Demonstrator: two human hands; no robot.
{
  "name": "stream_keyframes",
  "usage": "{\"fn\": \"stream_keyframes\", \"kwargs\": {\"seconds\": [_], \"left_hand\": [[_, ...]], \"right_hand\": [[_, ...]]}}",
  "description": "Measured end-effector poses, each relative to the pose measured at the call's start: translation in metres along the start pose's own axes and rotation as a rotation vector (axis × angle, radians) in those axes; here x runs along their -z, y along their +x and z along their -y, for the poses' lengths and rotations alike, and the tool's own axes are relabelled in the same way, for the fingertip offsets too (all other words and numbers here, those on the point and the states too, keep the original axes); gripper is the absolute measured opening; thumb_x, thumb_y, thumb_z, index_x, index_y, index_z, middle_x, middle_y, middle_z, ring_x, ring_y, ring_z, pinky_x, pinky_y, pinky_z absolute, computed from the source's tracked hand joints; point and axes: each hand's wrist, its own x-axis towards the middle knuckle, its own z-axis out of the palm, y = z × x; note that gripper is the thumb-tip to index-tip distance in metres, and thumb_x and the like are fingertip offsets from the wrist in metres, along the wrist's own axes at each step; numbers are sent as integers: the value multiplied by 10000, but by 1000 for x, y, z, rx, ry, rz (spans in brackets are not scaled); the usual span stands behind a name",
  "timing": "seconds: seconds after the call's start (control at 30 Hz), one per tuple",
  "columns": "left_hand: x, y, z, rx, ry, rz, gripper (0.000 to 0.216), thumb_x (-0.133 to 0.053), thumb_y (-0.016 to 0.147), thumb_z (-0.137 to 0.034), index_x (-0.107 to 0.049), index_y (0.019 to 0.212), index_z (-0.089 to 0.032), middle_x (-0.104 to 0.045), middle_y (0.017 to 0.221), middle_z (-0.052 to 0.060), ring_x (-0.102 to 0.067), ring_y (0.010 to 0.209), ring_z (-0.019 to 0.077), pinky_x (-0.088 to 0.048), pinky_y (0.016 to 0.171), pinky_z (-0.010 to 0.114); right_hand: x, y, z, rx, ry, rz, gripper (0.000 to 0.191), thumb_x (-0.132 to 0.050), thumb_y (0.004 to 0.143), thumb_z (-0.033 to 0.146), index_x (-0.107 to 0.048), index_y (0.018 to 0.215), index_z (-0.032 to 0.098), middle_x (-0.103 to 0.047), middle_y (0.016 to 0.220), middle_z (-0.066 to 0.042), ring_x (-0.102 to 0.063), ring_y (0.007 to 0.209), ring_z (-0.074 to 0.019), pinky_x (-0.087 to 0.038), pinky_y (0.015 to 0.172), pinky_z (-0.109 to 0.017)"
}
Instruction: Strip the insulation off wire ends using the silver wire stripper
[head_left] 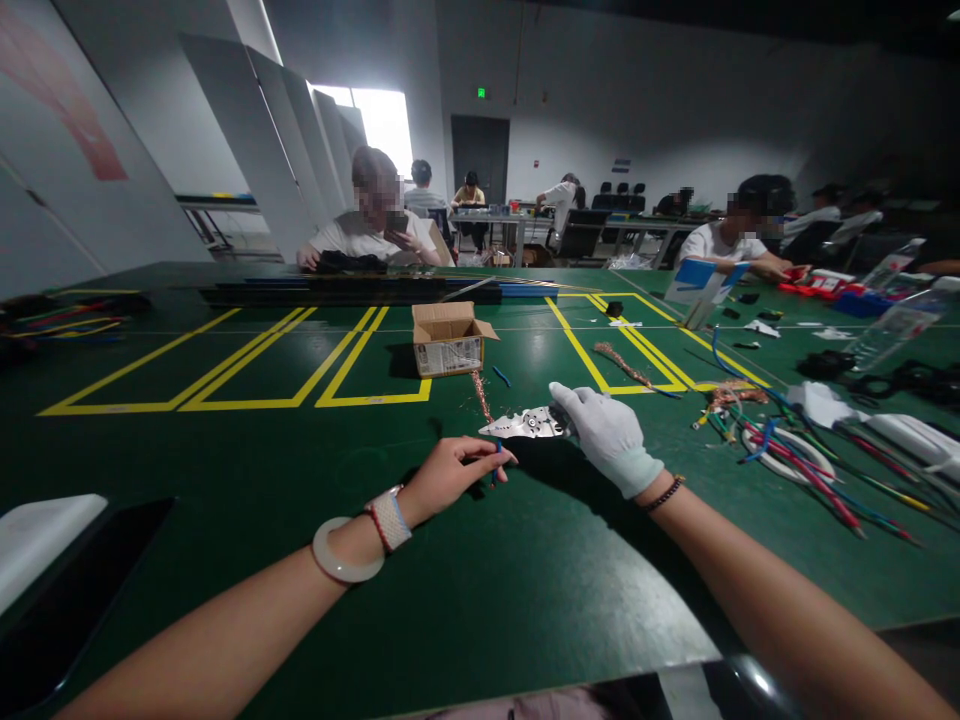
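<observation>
Box (pixel 448 338) on desk (pixel 225 460), behind both hands; wire stripper (pixel 525 423) between them; cable pile (pixel 810 460) to the right.

- One wire stripper (pixel 525 423).
- One short blue wire (pixel 497 465).
- Two hands: a bare left hand (pixel 450 472) and a white-gloved right hand (pixel 607 435).
- One open cardboard box (pixel 450 340).
- Two copper strands: left strand (pixel 480 392), right strand (pixel 622 365).
- Three wrist pieces: pale bangle (pixel 341 555), woven band (pixel 390 518), beaded bracelet (pixel 666 493).
- Two people seated at the surface's far side: one person (pixel 375 235), another person (pixel 739 245).

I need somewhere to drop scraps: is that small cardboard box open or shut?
Open: the cardboard box stands upright with its top flaps spread apart.
</observation>
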Motion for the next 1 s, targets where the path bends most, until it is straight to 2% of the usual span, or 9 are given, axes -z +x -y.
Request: {"fn": "stream_keyframes", "kwargs": {"seconds": [0.3, 0.5, 0.67, 0.8, 1.0], "left_hand": [[1, 1, 4, -88, 105, 35, 293, -534, 917, -333, -739, 790, -167, -727, 899, 53, -655, 873, 188, -482, 854, 298], [1, 2, 8, -174, 181, 38, 336, -490, 944, -351, -735, 808, -165, -715, 869, 51, -631, 845, 177, -472, 802, 275], [0, 2, 10, -155, 157, 41, 330, -474, 952, -350, -729, 890, -149, -697, 834, 53, -614, 740, 152, -478, 727, 259], [-1, 2, 11, -159, 175, 27, 350, -460, 958, -327, -723, 818, -145, -690, 798, 51, -611, 764, 156, -476, 748, 261], [0, 1, 7, -165, 199, 29, 318, -487, 945, -311, -724, 797, -161, -709, 858, 47, -624, 848, 169, -466, 804, 272]], "right_hand": [[-6, -1, -3, 9, 145, -46, 436, -388, 941, 210, -440, 1372, 246, -637, 1057, -67, -593, 854, -176, -362, 651, -263], [-7, -2, -10, 74, 312, -53, 472, -464, 867, 131, -493, 1324, 241, -647, 1044, -48, -605, 879, -152, -398, 669, -231], [-10, 0, -12, 67, 219, -97, 534, -438, 876, 121, -411, 1396, 236, -630, 1138, -71, -603, 880, -170, -412, 656, -249], [-11, 0, -15, 64, 147, -122, 573, -411, 888, 124, -325, 1445, 227, -579, 1261, -78, -593, 897, -175, -407, 625, -253], [-6, 0, -13, 39, 9, -107, 529, -363, 922, 145, -336, 1444, 222, -605, 1209, -71, -588, 817, -180, -353, 578, -279]]}}
